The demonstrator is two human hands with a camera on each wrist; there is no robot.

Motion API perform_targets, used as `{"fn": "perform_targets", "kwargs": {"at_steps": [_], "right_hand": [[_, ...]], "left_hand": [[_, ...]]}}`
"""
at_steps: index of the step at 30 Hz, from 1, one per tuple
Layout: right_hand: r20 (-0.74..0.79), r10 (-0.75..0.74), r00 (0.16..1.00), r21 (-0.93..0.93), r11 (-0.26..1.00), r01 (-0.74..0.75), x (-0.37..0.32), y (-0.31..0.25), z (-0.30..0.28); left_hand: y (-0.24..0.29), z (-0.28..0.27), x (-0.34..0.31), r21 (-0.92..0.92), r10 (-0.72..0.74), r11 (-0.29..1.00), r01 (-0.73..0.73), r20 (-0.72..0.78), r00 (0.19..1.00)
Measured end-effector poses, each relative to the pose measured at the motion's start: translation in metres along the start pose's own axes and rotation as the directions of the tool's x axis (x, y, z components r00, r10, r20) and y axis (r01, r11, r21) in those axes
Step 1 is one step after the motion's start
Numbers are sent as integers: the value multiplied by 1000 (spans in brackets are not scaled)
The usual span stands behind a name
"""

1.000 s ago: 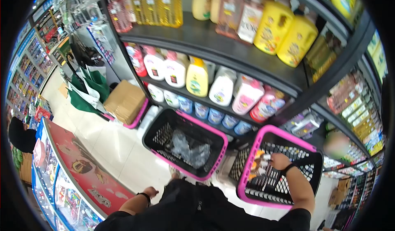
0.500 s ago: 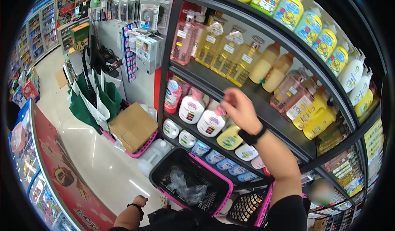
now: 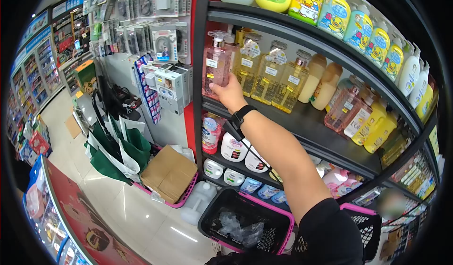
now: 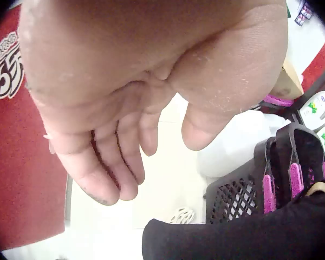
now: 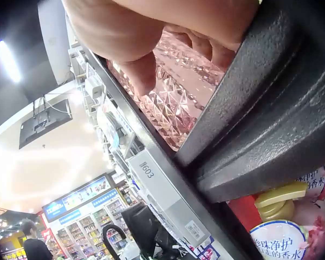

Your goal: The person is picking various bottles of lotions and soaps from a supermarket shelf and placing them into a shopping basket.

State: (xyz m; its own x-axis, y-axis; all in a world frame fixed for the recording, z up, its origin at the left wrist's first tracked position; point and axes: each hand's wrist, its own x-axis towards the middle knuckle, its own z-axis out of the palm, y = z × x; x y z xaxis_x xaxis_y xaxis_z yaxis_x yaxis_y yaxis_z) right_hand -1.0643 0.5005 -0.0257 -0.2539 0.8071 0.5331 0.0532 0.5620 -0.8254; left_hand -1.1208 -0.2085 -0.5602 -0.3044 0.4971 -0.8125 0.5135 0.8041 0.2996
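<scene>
At the left end of the upper-middle shelf (image 3: 302,123), my right hand (image 3: 230,95) grips a pink clear pump bottle (image 3: 217,69) low on its body, thumb across the front. The right wrist view shows the thumb and fingers around the bottle's faceted pink side (image 5: 176,103), beside the black shelf edge (image 5: 260,108). Several yellow pump bottles (image 3: 268,78) stand just right of it. My left hand (image 4: 151,81) hangs with loosely bent fingers above the floor and holds nothing; the head view does not show it.
Below stands a black basket (image 3: 212,227) with pink trim, holding crumpled clear plastic. A cardboard box (image 3: 169,173), a white jug (image 3: 199,201) and a green-and-white umbrella (image 3: 118,147) are to its left. Boxed goods (image 3: 171,90) hang beside the shelf. A red counter (image 3: 80,213) is at lower left.
My right hand has risen from the right basket, past the white bottles, to the pink bottle at the shelf's left end, and now grips it. The head view has turned up toward the shelves.
</scene>
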Motion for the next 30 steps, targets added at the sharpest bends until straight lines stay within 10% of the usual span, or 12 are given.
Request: {"fn": "perform_targets", "kwargs": {"at_steps": [6,7,9,13,15,17,21,23,24,28,29,30], "right_hand": [[212,102,972,338,925,-171,-81,-55,-56],[280,122,952,450,859,-243,-103,-54,-70],[240,21,971,217,973,-75,-162,-50,-100],[429,244,869,255,891,-376,-316,-61,-149],[560,286,777,376,748,-546,-384,-65,-171],[534,355,767,176,841,-512,-445,-57,-196],[531,505,681,-97,834,-542,-505,-69,-279],[451,234,861,-103,972,-210,-518,-70,-329],[352,322,879,-111,947,-303,-523,-89,-356],[345,392,853,-158,920,-359,-530,-165,-463],[353,89,931,-304,952,24,-542,-159,-480],[352,101,930,-324,946,21,-549,-164,-497]], "left_hand": [[44,-30,50,199,344,930,-310,-166,924],[64,-48,74,-589,103,774,-232,-244,964],[151,-101,47,-564,272,678,-471,-404,874],[335,-197,-105,-553,702,304,-775,-420,575],[399,-198,-162,-653,866,-52,-756,-406,291],[431,-182,-200,-666,950,160,-729,-98,298],[457,-100,-230,-755,935,259,-603,39,352],[469,-58,-251,-771,941,226,-595,14,339],[471,-41,-252,-739,935,284,-611,71,348],[505,6,-294,-182,930,345,-921,196,310],[516,22,-305,-186,935,325,-927,210,285],[527,39,-311,-196,940,304,-932,224,259]]}}
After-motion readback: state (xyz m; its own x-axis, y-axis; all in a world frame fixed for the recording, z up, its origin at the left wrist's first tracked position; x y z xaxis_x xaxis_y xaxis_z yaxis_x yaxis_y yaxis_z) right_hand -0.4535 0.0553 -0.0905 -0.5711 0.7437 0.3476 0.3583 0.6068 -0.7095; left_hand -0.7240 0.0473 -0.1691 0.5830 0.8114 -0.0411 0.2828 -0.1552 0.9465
